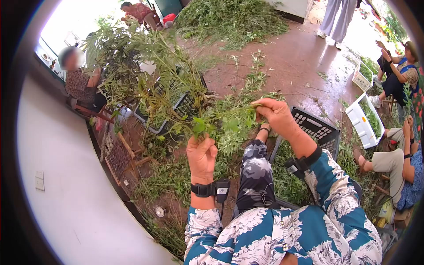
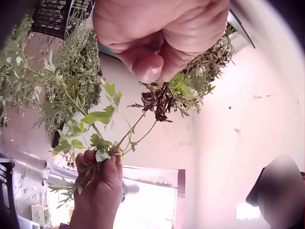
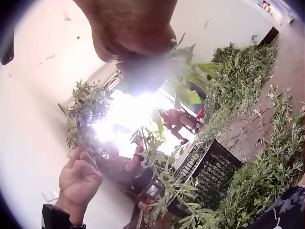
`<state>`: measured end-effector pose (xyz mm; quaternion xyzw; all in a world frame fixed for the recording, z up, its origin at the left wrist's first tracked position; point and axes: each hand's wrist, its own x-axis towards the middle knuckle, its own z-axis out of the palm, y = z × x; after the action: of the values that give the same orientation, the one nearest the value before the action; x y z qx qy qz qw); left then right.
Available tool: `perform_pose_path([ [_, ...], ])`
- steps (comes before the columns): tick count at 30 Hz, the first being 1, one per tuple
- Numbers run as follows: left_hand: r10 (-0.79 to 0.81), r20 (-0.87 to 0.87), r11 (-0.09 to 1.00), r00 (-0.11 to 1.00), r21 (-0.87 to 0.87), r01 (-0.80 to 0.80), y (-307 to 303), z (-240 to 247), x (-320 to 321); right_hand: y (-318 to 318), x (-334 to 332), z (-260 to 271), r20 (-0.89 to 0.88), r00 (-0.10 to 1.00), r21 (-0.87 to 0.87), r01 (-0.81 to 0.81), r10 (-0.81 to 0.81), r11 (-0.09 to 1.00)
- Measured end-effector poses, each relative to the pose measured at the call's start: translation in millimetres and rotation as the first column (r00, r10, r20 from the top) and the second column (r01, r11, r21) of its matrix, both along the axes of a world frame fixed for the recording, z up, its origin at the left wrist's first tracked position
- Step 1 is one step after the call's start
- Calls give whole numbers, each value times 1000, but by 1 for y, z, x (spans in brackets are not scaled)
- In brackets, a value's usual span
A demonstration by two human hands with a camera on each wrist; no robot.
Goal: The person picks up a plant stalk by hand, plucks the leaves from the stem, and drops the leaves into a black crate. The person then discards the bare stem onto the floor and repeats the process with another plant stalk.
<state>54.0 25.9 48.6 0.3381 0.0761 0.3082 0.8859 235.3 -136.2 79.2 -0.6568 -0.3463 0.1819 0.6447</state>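
My left hand (image 1: 202,154) pinches a leafy plant stalk in front of my body; the tall branch (image 1: 165,75) spreads up and away beyond it in the head view. Dark, withered leaves (image 2: 159,101) hang right at the left fingertips in the left wrist view. To the right, my right hand (image 1: 276,117) pinches thin green stems between thumb and fingers. Those stems carry fresh green leaves (image 2: 97,117) and stretch between the two hands. Blurred and close, the right hand (image 3: 136,38) partly hides its own grip in the right wrist view.
Black plastic crates stand ahead (image 3: 209,171) and by my right leg (image 1: 320,130). Cut greenery (image 1: 229,20) is heaped at the back and strewn over the floor. A white wall (image 1: 79,176) runs along the left. Several people sit around, near a white crate (image 1: 364,121).
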Motion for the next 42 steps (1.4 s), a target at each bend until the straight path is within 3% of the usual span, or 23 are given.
perform_pose_path([
  [5,9,14,999,1000,-33,-8,-6,8,-1,4,4,12,-262,965,43,34,-22,999],
  [8,-7,28,1000,1000,-13,7,-2,7,-3,3,8,8,-473,877,197,18,79,980],
  [12,46,5,997,999,-65,-46,2,3,-5,4,17,8,-682,729,352,246,68,903],
  [15,71,-12,994,997,-78,-72,4,2,-7,0,26,0,-703,711,317,316,-2,894],
  [24,-21,61,994,998,-104,27,5,6,-8,6,32,-29,-682,729,355,271,49,895],
  [27,-85,90,991,992,-99,94,8,0,-9,7,22,-20,-729,683,250,226,29,942],
  [30,-112,139,986,984,-104,127,8,0,-7,11,8,-14,-690,723,196,181,5,964],
  [33,-143,201,984,969,-81,162,14,-5,-9,10,12,-29,-654,755,198,117,42,973],
  [36,-114,209,985,971,-103,138,21,-8,-12,5,12,-26,-671,720,276,21,177,961],
  [40,-6,185,989,983,-147,33,21,-1,-17,5,12,-23,-693,703,295,75,160,952],
  [42,-112,223,990,968,-64,129,29,-3,-20,8,16,-29,-681,726,285,144,95,948],
])
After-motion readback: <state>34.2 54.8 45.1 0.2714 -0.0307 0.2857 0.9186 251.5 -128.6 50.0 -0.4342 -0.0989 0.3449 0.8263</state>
